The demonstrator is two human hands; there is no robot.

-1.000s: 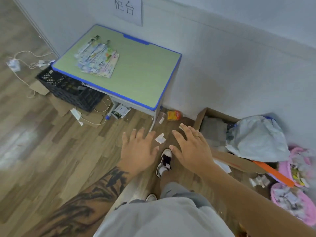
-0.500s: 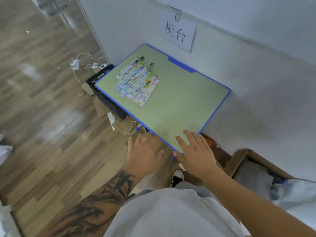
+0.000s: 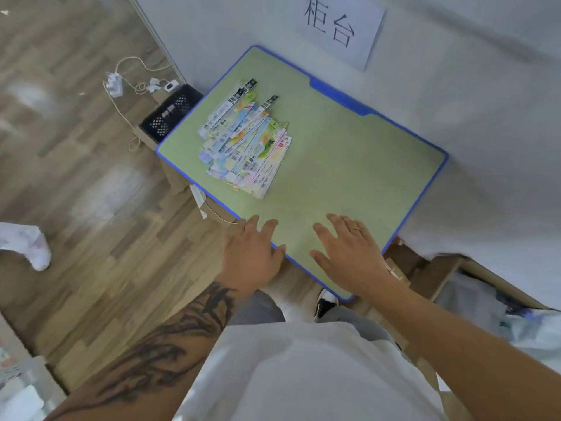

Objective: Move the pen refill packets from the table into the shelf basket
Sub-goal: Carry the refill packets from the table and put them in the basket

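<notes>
A small table (image 3: pixel 349 165) with a pale green top and a blue rim stands against a light wall. A heap of pen refill packets (image 3: pixel 246 144) lies on the left part of the tabletop, fanned out and overlapping, with long narrow packets reaching toward the wall and wider pastel ones nearer the front edge. No hand touches the heap.

The left hand (image 3: pixel 250 256) is held palm down at the near left edge of the table, partly over the blue rim and partly over the floor, with its fingers straight, slightly spread and holding nothing. The right hand (image 3: pixel 349 253) is held palm down over the near part of the tabletop, its fingers straight and spread apart, also holding nothing; a ring shows on one finger. Whether either palm rests on the surface or floats above it cannot be told.

A paper sign (image 3: pixel 340 25) with two large characters hangs on the wall above the table. A black plastic crate (image 3: pixel 170 113) sits on the wooden floor beside the table's far left corner, with white cables (image 3: pixel 127 83) lying just beyond it. A cardboard box (image 3: pixel 440 268) stands to the right of the table.
</notes>
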